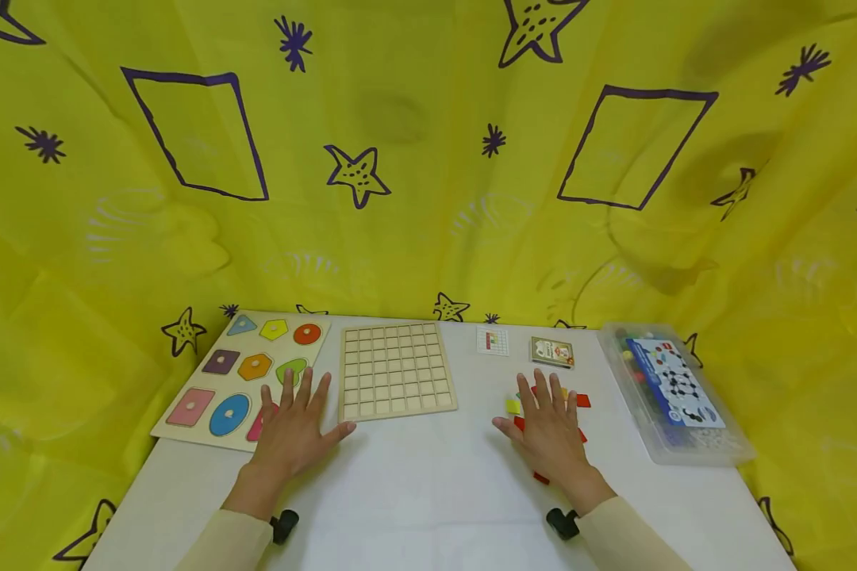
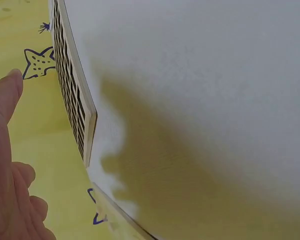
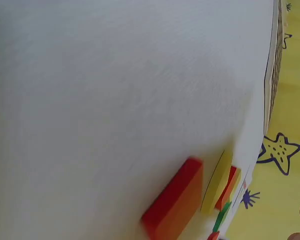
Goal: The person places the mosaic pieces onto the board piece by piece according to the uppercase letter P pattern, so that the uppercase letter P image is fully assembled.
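My left hand [image 1: 293,432], fingers spread and straight, hovers over the lower right corner of a wooden shape puzzle [image 1: 178,424] and covers part of a pink-red piece. To its right lies a wooden grid board [image 1: 398,371] with square cells. In the left wrist view, the thumb [image 2: 7,97] points up beside the board's edge, and a shadow falls on the table. My right hand [image 1: 551,440], also spread, is above several small coloured tiles, partly hiding them. A red tile [image 1: 582,400] and a yellow tile [image 1: 513,407] show around it. Both hands hold nothing.
Behind the tiles lie a small card with a grid pattern [image 1: 493,341] and a small boxed card deck [image 1: 552,351]. At the right edge stands a clear plastic case [image 1: 660,444] with a blue-and-white booklet [image 1: 678,383]. A yellow curtain [image 1: 428,238] surrounds the white table [image 1: 428,492].
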Action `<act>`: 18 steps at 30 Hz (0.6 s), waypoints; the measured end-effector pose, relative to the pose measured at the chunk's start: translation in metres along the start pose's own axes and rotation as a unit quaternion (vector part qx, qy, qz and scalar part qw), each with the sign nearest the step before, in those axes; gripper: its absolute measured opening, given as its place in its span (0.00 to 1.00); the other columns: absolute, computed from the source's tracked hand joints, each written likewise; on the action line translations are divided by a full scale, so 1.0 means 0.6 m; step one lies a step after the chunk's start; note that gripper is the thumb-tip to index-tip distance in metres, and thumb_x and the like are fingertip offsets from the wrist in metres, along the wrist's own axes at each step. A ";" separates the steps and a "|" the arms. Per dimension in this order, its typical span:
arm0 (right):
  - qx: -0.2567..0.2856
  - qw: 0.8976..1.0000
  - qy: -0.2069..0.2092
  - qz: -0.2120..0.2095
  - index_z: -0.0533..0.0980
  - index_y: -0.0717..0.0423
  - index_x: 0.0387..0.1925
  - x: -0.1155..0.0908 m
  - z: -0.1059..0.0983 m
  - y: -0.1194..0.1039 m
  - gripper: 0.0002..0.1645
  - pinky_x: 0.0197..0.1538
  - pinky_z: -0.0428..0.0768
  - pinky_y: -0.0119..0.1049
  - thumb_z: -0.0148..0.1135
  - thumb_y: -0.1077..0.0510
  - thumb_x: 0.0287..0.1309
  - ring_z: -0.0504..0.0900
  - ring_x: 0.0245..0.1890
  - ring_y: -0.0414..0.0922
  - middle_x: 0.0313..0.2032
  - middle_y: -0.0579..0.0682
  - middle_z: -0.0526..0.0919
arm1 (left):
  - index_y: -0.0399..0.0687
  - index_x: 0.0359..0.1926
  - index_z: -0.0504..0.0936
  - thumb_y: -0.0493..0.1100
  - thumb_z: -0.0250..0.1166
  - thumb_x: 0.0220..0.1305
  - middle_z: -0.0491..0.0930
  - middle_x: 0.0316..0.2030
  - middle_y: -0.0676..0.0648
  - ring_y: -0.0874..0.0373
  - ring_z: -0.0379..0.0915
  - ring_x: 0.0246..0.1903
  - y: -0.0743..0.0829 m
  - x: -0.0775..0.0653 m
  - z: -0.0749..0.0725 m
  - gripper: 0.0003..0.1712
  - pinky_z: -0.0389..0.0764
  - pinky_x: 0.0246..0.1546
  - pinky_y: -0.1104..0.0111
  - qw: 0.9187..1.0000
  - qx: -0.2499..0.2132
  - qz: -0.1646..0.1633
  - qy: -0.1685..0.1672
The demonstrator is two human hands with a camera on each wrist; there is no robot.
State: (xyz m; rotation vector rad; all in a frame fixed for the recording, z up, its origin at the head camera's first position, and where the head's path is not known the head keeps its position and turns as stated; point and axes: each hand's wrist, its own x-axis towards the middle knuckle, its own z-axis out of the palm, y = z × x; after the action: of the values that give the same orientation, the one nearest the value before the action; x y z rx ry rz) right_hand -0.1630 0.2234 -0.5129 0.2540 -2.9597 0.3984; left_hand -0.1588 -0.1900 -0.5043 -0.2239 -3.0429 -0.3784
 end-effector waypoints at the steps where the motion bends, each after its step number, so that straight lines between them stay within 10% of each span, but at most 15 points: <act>1: 0.004 1.000 -0.001 -0.004 0.56 0.62 0.82 0.004 0.002 -0.004 0.56 0.79 0.45 0.75 0.64 0.33 0.68 0.46 0.82 0.71 0.81 0.69 0.52 | 0.45 0.83 0.56 0.75 0.60 0.68 0.49 0.82 0.32 0.28 0.34 0.82 0.000 0.003 0.002 0.57 0.32 0.76 0.26 1.000 -0.002 -0.001 -0.001; 18: 0.077 0.974 -0.201 -0.069 0.52 0.68 0.81 0.104 0.062 -0.129 0.53 0.84 0.54 0.57 0.55 0.35 0.76 0.48 0.84 0.60 0.83 0.63 0.50 | 0.27 0.80 0.51 0.66 0.64 0.72 0.49 0.81 0.27 0.31 0.41 0.82 0.052 0.063 0.059 0.59 0.49 0.82 0.42 0.994 -0.062 -0.005 -0.087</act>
State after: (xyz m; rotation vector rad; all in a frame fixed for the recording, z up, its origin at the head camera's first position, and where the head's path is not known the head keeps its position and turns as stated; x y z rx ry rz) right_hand -0.2138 0.1303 -0.5188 0.6251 -3.2745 0.6248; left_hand -0.1933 -0.1462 -0.5279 -0.2631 -3.1941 -0.5795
